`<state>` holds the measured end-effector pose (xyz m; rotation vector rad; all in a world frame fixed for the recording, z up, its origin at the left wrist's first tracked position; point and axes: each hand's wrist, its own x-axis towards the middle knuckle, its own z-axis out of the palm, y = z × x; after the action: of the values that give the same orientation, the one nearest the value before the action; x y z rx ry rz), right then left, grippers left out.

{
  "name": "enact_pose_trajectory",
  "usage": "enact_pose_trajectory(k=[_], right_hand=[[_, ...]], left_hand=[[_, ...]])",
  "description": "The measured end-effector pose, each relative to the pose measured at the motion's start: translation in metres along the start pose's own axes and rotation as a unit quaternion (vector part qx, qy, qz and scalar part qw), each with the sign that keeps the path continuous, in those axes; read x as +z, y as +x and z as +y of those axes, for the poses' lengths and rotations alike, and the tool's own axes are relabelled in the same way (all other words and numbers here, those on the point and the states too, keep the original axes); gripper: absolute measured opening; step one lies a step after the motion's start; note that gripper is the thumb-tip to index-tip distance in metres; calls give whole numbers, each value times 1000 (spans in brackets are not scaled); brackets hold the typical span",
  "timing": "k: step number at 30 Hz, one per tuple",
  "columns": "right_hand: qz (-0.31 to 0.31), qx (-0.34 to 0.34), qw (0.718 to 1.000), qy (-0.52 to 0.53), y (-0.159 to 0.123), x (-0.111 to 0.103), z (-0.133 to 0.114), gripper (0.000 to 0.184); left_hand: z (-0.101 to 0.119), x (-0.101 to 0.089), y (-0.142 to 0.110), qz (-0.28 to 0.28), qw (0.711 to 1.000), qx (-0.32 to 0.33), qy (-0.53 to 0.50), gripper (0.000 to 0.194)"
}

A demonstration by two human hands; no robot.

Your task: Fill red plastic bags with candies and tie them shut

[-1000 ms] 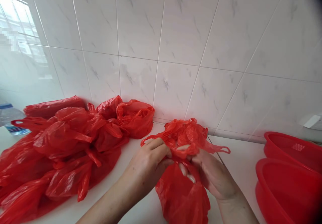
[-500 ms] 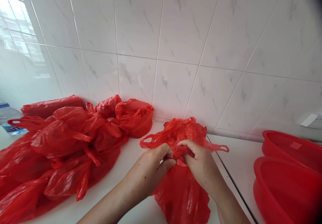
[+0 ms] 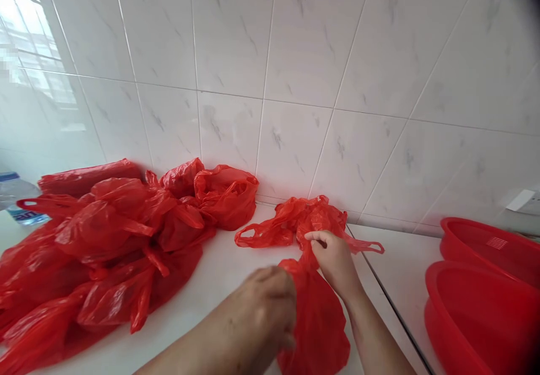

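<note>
A thin red plastic bag (image 3: 320, 319) lies on the white table in front of me. My right hand (image 3: 333, 260) is closed around its gathered upper part, thumb and forefinger pinched together. Left of the bag's body and over its edge is my left hand (image 3: 268, 310), smeared by motion with the fingers seemingly curled. Whether that hand grips the bag, I cannot make out. Against the wall, just beyond my right hand, lies another crumpled red plastic bag (image 3: 265, 233) with looped handles spread to both sides.
To the left, a heap of red plastic bags (image 3: 122, 240) covers much of the table, with a clear bottle (image 3: 21, 198) behind it. Two red plastic basins (image 3: 447, 307) stand at the right. A dark seam (image 3: 390, 302) runs between the table surfaces; a tiled wall (image 3: 295, 150) rises behind.
My left hand has pulled away from my right, moving down and toward me. The bag's gathered part is now less covered. My right hand has stayed close to the same spot, still pinching.
</note>
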<state>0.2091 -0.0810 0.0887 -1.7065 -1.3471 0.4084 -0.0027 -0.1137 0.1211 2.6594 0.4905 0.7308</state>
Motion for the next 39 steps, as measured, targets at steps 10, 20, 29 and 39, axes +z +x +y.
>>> enact_pose_trajectory(k=[10, 20, 29, 39], right_hand=[[-27, 2, 998, -59, 18, 3, 46, 31], [-25, 9, 995, -93, 26, -1, 60, 37], [-39, 43, 992, -114, 31, 4, 80, 35], [-35, 80, 989, -122, 37, 17, 113, 34]], left_hand=[[-3, 15, -7, -32, 983, -88, -158, 36], [-40, 83, -1, -154, 984, -75, 56, 77], [-62, 35, -32, -13, 993, -120, 11, 13], [-103, -141, -47, 353, 814, -253, 385, 41]])
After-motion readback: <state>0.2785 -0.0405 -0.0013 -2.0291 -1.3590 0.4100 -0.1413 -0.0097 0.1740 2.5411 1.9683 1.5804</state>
